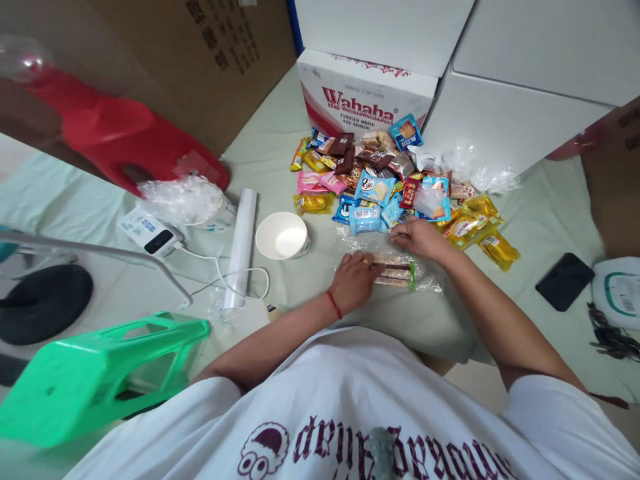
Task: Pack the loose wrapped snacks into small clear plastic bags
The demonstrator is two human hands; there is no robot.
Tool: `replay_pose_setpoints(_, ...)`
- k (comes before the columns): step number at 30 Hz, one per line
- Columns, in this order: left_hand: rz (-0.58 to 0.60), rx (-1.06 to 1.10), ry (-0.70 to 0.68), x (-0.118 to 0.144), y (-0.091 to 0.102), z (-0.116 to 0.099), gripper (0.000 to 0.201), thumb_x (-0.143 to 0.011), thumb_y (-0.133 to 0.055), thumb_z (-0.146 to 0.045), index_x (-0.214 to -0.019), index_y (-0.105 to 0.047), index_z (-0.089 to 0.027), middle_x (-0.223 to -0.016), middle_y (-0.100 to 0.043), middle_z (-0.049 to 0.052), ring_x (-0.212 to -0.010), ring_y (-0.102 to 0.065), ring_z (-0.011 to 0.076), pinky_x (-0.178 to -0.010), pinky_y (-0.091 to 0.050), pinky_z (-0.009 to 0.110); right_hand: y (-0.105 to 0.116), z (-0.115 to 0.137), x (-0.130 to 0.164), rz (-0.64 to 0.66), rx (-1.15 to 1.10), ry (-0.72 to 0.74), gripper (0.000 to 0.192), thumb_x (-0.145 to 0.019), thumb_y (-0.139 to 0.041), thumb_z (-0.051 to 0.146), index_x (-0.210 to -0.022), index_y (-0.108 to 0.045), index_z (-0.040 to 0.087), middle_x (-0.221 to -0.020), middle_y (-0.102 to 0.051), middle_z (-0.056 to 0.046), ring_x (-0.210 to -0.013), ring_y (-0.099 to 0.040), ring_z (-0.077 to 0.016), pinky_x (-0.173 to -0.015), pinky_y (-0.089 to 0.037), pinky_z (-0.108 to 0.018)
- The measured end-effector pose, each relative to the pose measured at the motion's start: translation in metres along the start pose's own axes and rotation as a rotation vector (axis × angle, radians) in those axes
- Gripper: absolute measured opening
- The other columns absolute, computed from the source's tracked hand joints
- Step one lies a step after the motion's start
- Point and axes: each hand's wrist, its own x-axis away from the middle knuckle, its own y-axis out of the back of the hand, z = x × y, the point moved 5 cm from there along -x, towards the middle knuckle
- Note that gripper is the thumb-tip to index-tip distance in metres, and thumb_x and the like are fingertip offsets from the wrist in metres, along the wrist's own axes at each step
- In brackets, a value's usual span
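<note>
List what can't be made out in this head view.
- Contents of the clear plastic bag: the left hand covers one end, glare hides the rest.
- Right hand fingertips: lost against the colourful snack packet pile.
- Small print on the white Wahaha carton: too small.
- White round device: cut by the right edge.

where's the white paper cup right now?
Head view, left of centre: the white paper cup stands on the cloth between the white roll and the snack pile, beyond the left hand.
</note>
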Motion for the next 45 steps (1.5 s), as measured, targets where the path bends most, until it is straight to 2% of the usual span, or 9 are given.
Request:
replay_pose_setpoints(10,0.014,0.318,0.114,0.006,-0.015,0.024,0.031,-0.097,-0.051,-0.021,-0.108,-0.079,-0.028,-0.088,-0.068,0.009,-0.092,-0.057,0.0259,-0.083,-0.043,0.042,-0.051,0.044,0.090,-0.015,0.138,0.266,0.050,-0.106,-0.038,0.021,-0.153,-0.054,0.026,-0.095,-0.063,-0.011,-0.092,-0.048,-0.0257,-0.082,-0.040,-0.037)
replay_pose_setpoints(14,-0.321,0.618,0.441,0.029,-0.005,0.061,0.032,-0.098,-0.041,-0.022,-0.102,-0.073,-0.022,-0.087,-0.065,0.005,-0.088,-0.059,0.0207,-0.085,-0.049,0.036,-0.060,0.045,0.099,-0.061,0.153,0.242,0.045,-0.106,-0.045,0.025,-0.149,-0.059,0.033,-0.099,-0.058,-0.011,-0.097,-0.046,-0.0269,-0.082,-0.038,-0.037)
replay_pose_setpoints(18,-0.578,0.631,0.787,0.033,0.008,0.082,0.042,-0.107,-0.026,-0.034,-0.134,-0.056,-0.021,-0.116,-0.064,0.009,-0.105,-0.062,0.0196,-0.094,-0.051,0.035,-0.059,0.045,0.100,-0.075,0.139,0.237,0.037,-0.107,-0.047,0.027,-0.137,-0.068,0.032,-0.098,-0.056,-0.011,-0.097,-0.045,-0.0266,-0.081,-0.036,-0.036)
replay_pose_setpoints(22,-0.323,0.393,0.709,0.001,0.011,0.075,0.050,-0.102,-0.046,-0.049,-0.138,-0.057,-0.015,-0.141,-0.057,0.019,-0.137,-0.049,0.0316,-0.115,-0.038,0.050,-0.057,0.045,0.099,-0.071,0.116,0.249,0.034,-0.108,-0.047,0.031,-0.129,-0.073,0.030,-0.096,-0.055,-0.010,-0.095,-0.044,-0.0259,-0.080,-0.036,-0.036)
replay_pose_setpoints(27,0.096,0.256,0.613,0.001,0.006,0.070,0.021,-0.080,-0.075,-0.037,-0.086,-0.070,-0.018,-0.146,-0.057,0.018,-0.138,-0.045,0.0421,-0.106,-0.043,0.059,-0.057,0.042,0.098,-0.066,0.124,0.265,0.031,-0.106,-0.051,0.031,-0.129,-0.072,0.031,-0.098,-0.056,-0.010,-0.097,-0.044,-0.0262,-0.081,-0.036,-0.037)
replay_pose_setpoints(33,0.151,0.765,0.615,0.001,0.023,0.051,0.018,-0.088,-0.060,-0.034,-0.076,-0.056,-0.021,-0.062,-0.063,-0.002,-0.060,-0.059,0.0169,-0.064,-0.048,0.030,-0.062,0.042,0.097,-0.085,0.119,0.292,0.032,-0.103,-0.055,0.025,-0.130,-0.072,0.029,-0.098,-0.058,-0.011,-0.100,-0.047,-0.0270,-0.085,-0.042,-0.039)
replay_pose_setpoints(36,0.192,0.922,0.609,-0.020,0.012,0.024,0.024,-0.095,-0.052,-0.037,-0.081,-0.061,-0.020,-0.065,-0.065,-0.001,-0.058,-0.059,0.0155,-0.058,-0.045,0.027,-0.062,0.041,0.100,-0.112,0.023,0.293,0.036,-0.102,-0.053,0.022,-0.134,-0.070,0.028,-0.101,-0.061,-0.013,-0.107,-0.050,-0.0287,-0.092,-0.046,-0.044)
replay_pose_setpoints(40,0.158,0.561,0.419,-0.038,-0.009,-0.011,0.032,-0.101,-0.042,-0.026,-0.091,-0.071,-0.019,-0.089,-0.072,0.008,-0.081,-0.066,0.0195,-0.069,-0.048,0.029,-0.057,0.035,0.113,-0.161,-0.255,0.289,0.044,-0.101,-0.055,0.028,-0.144,-0.060,0.028,-0.117,-0.065,-0.013,-0.120,-0.053,-0.0299,-0.102,-0.047,-0.048)
replay_pose_setpoints(45,0.211,0.193,0.320,-0.029,-0.021,-0.026,0.030,-0.102,-0.045,-0.025,-0.111,-0.074,-0.025,-0.100,-0.070,0.009,-0.085,-0.064,0.0212,-0.066,-0.044,0.031,-0.054,-0.009,0.133,-0.541,-0.253,-0.316,0.040,-0.104,-0.047,0.040,-0.136,-0.063,0.022,-0.104,-0.064,-0.013,-0.100,-0.056,-0.0302,-0.093,-0.050,-0.049)
